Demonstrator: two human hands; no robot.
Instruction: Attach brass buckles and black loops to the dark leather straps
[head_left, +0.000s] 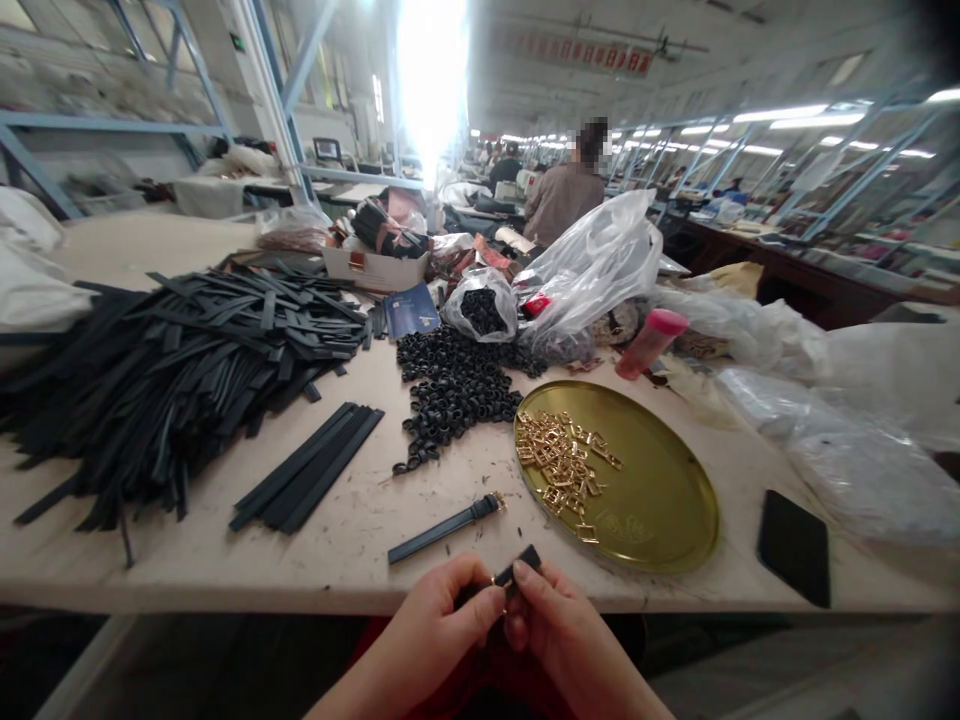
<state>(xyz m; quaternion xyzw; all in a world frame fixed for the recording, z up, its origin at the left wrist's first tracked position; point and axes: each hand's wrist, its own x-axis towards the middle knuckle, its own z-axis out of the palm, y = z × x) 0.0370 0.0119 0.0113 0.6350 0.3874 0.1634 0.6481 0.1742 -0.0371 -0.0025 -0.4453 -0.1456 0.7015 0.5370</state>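
Close to the table's front edge, my left hand (457, 615) and my right hand (551, 605) meet around a short black strap (527, 557) with a gold buckle (498, 581). The thumbs and fingers of both pinch it, and much of the strap is hidden behind them. Just beyond lies a buckled black strap (442, 530) with a loop near its gold buckle. To the right, gold buckles (562, 455) are heaped on the left side of a round gold tray (660, 500). Many small black loops (450, 390) form a pile farther back.
A large heap of black strips (202, 370) covers the left, with a small stack of strips (307, 468) beside it. A phone (795, 547) lies at right. Behind are a pink-lidded container (651, 342), plastic bags (600, 260) and a blue booklet (412, 311). A person (566, 195) is farther back.
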